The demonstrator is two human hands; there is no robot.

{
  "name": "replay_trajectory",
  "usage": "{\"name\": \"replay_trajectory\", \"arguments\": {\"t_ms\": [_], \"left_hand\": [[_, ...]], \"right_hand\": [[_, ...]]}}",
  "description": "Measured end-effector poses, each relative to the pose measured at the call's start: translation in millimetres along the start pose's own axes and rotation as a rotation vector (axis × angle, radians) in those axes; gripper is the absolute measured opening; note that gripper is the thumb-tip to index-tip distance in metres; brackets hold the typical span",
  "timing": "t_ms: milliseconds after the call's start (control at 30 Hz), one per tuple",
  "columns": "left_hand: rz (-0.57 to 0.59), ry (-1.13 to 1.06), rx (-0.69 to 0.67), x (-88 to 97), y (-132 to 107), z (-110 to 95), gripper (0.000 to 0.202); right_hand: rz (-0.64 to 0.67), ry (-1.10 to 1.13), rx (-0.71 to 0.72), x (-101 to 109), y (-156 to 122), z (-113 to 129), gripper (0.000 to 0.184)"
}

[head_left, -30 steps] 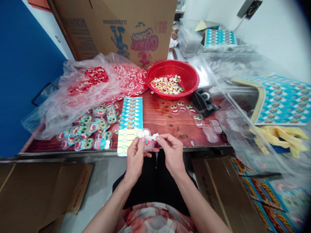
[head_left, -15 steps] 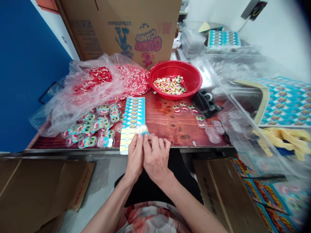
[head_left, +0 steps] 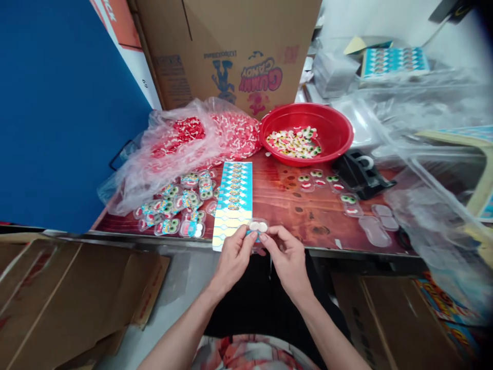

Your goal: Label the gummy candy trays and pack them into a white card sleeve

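Observation:
Both of my hands pinch one small clear candy capsule [head_left: 258, 226] at the table's front edge. My left hand [head_left: 232, 259] grips its left side with thumb and fingers closed. My right hand [head_left: 288, 258] holds its right side the same way. A blue bit of sticker shows under the capsule. Just left of it lies a long blue sticker sheet [head_left: 234, 198], partly peeled at the near end. A pile of finished, stickered capsules [head_left: 175, 205] lies further left.
A red bowl [head_left: 339, 140] of gummy candies stands at the back, a plastic bag of red gummies [head_left: 192, 139] beside it. Filled and empty capsules [head_left: 348, 203] and a black tape dispenser [head_left: 360, 172] lie to the right. Cardboard boxes [head_left: 65, 293] sit below the table.
The view has shifted left and down. My right hand, which covered the capsule half a second ago, now pinches its right end; earlier it held a small white sticker piece.

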State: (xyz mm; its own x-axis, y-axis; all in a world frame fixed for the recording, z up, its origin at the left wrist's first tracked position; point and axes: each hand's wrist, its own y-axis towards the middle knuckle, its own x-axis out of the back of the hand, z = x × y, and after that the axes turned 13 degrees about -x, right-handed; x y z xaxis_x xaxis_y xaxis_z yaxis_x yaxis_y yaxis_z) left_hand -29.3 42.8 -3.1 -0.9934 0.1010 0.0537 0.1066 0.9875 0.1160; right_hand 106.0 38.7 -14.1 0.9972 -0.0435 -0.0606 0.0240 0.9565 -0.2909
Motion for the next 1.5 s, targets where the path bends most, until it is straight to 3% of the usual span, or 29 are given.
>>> {"name": "replay_trajectory", "arguments": {"t_ms": [67, 200, 300, 367, 467, 533, 600, 767, 833, 933, 1033, 1233, 1500], "left_hand": [[-0.051, 0.271, -0.064, 22.4, 14, 2, 0.025], [-0.384, 0.833, -0.243, 93.2, 75, 12, 0.034], [-0.373, 1.094, -0.216, 134.9, 116, 17, 0.050], [-0.388, 1.192, -0.154, 143.7, 121, 19, 0.060], [-0.334, 1.202, -0.154, 129.6, 96, 23, 0.048], [-0.207, 1.097, -0.152, 111.0, 71, 30, 0.038], [-0.162, 0.930, -0.102, 93.0, 50, 39, 0.037], [-0.389, 0.269, 0.078, 68.0, 37, 47, 0.052], [-0.443, 0.014, 0.119, 60.8, 37, 41, 0.052], [-0.425, -0.144, 0.136, 45.6, 32, 28, 0.043], [-0.378, -0.179, 0.151, 28.2, 23, 15, 0.034], [-0.314, -0.108, 0.080, 12.1, 16, 4, 0.021], [-0.040, 0.378, -0.269, 12.4, 23, -4, 0.015]], "right_hand": [[-0.038, -0.102, 0.027, 5, 4, -6, 0.023], [-0.119, -0.282, 0.068, 10, 14, -22, 0.023], [-0.132, -0.372, 0.070, 5, 21, -31, 0.027], [-0.158, -0.455, 0.106, -3, 27, -34, 0.034], [-0.221, -0.620, 0.173, -16, 37, -34, 0.046], [-0.222, -0.710, 0.151, -22, 44, -31, 0.053], [-0.195, -0.750, 0.093, -25, 49, -29, 0.055], [-0.144, -0.743, 0.047, -19, 47, -28, 0.048], [-0.165, -0.730, 0.121, -16, 43, -27, 0.041], [-0.178, -0.622, 0.337, -13, 37, -17, 0.032], [-0.093, -0.507, 0.485, -14, 38, 1, 0.028], [0.018, -0.432, 0.479, -10, 43, 19, 0.023], [0.143, -0.587, 0.598, 14, 49, 24, 0.021]]}}
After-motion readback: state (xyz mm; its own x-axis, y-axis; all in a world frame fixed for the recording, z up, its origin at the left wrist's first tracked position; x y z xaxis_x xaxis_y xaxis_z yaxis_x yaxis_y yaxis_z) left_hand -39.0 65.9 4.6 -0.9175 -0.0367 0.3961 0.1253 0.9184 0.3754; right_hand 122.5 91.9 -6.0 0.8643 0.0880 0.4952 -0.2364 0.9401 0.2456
